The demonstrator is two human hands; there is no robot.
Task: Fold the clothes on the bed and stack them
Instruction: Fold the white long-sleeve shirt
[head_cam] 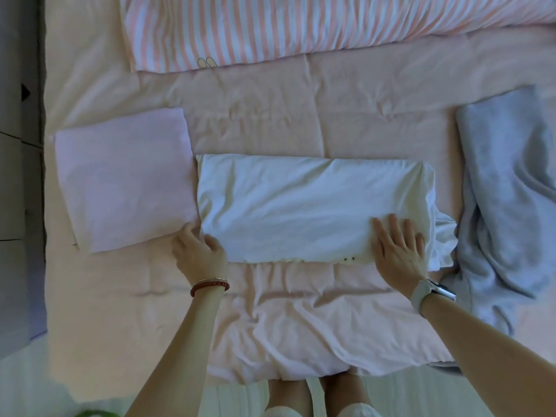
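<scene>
Plainly, from the head camera looking down, the white garment (313, 206) lies across the middle of the bed (270, 115), already folded into a long band running left to right, with a loose bunched end spilling out past its right edge. The right hand (397, 245) lies flat on that right end, fingers straight and spread, pressing the cloth down, I judge to pin the layers so they do not slide. The left hand (200, 251) sits at the band's near left corner, fingers curled at the edge, apparently pinching the cloth, likely to carry that end over. Just beside the band on the left rests a folded pink garment (126, 179), a tidy square that looks like the start of the stack. Well to the right lies a grey garment (508, 191), rumpled and not yet folded, waiting within reach. A striped duvet (285, 28) lies along the far side, with a small drawn figure at its hem; no lettering or brand can be read anywhere.
</scene>
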